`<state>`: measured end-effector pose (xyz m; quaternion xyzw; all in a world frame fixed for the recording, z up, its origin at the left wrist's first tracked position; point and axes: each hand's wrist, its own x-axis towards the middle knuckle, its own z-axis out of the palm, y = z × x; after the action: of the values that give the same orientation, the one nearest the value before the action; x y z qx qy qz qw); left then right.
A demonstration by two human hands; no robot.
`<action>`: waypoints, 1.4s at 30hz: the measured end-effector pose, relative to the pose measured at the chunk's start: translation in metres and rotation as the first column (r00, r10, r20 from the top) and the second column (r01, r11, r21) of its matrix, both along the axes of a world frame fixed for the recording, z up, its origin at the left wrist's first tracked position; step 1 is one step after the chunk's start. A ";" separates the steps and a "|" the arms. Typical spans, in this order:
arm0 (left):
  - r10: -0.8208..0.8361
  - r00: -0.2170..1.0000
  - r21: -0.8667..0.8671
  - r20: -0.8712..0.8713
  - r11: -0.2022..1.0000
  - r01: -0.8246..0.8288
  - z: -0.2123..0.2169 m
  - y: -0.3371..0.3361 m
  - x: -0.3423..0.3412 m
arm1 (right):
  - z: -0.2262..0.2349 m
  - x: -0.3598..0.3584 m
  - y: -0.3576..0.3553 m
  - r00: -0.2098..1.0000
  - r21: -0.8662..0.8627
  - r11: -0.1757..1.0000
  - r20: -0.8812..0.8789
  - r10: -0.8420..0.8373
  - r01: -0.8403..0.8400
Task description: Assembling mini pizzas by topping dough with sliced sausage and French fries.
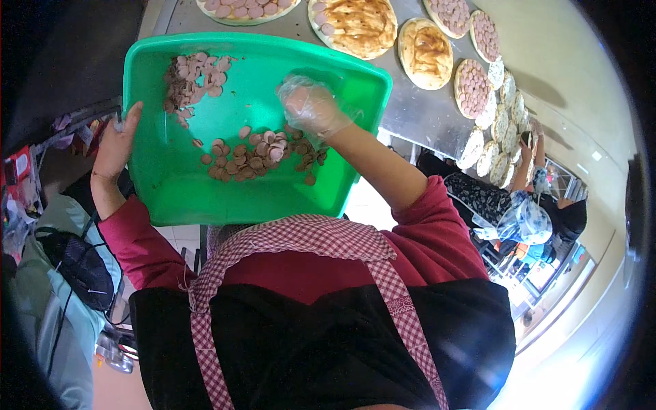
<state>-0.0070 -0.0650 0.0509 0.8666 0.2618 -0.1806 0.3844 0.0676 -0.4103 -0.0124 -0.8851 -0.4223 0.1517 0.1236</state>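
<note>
A large green plastic tub (184,198) is tilted in front of me, its far side by the metal table. My left hand (117,145), ungloved, grips the tub's left rim. Inside the tub is my right hand (311,108), in a clear plastic glove, its fingers curled together. Whatever they may hold is hidden by the hand and the crinkled glove. Just below that hand lies a loose pile of round sausage slices (253,156). Another heap of sausage slices (197,80), partly broken, sits in the tub's far left corner.
Beyond the tub is a metal table (430,113) bearing several round flatbreads. One browned flatbread (359,27) has a few slices at its edge; another flatbread (473,87) is covered with them. A co-worker (506,205) stands at the right. Bags and cables (75,266) are at the left.
</note>
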 end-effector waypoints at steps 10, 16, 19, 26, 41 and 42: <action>0.005 1.000 -0.131 -0.023 0.991 -0.008 -0.007 0.008 -0.012 | 0.113 0.018 -0.033 0.730 0.399 0.776 -0.674 -0.112 0.488; 0.167 0.981 -0.175 -0.098 0.968 -0.182 -0.004 0.019 -0.039 | 0.122 0.071 -0.092 0.610 0.337 0.510 -0.493 -0.620 0.791; 0.221 0.974 -0.155 -0.041 0.962 -0.225 -0.008 0.019 -0.049 | 0.054 0.098 -0.126 0.705 0.571 0.414 -0.591 -0.393 0.709; 0.343 0.935 -0.194 -0.084 0.915 -0.353 -0.025 0.026 -0.072 | -0.028 0.120 -0.119 0.929 0.470 0.816 -0.028 -0.368 0.338; 0.421 0.898 -0.169 -0.128 0.883 -0.438 -0.018 0.011 -0.066 | -0.032 0.119 -0.104 0.846 0.411 0.812 0.156 -0.510 0.414; 0.428 0.896 -0.163 -0.119 0.882 -0.443 -0.018 0.010 -0.066 | -0.034 0.118 -0.104 0.849 0.410 0.813 0.150 -0.507 0.413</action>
<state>-0.0733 -0.0546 0.0330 0.7379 0.4469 -0.1477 0.4837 0.1857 -0.5142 -0.0465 -0.9347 -0.2262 -0.0776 0.2631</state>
